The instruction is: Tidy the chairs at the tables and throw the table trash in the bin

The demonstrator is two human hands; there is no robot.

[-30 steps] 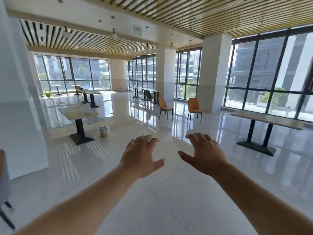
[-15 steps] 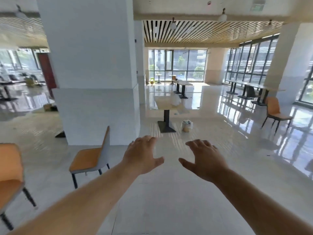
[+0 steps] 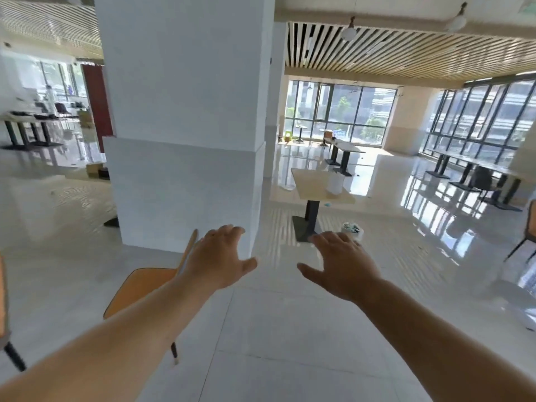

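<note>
An orange chair (image 3: 139, 288) stands on the floor just below and left of my left hand (image 3: 222, 259), its backrest edge partly behind the hand. My left hand is open, fingers spread, holding nothing. My right hand (image 3: 342, 265) is open too, palm down, over bare floor. Beyond them a small square table (image 3: 310, 184) carries a white bag or cup (image 3: 335, 184) and a small blue scrap (image 3: 327, 203). A lined bin (image 3: 352, 229) with trash in it sits on the floor by the table's base.
A wide white pillar (image 3: 185, 126) rises straight ahead on the left. Another orange chair (image 3: 4, 300) shows at the left edge and one more chair (image 3: 529, 227) at the right edge. Long tables (image 3: 346, 147) and a dark chair (image 3: 481, 178) stand near the windows.
The view has swung left and moved forward: the pillar and the orange chair are now closer and nearer the centre. Both hands stay open, held out in front.
</note>
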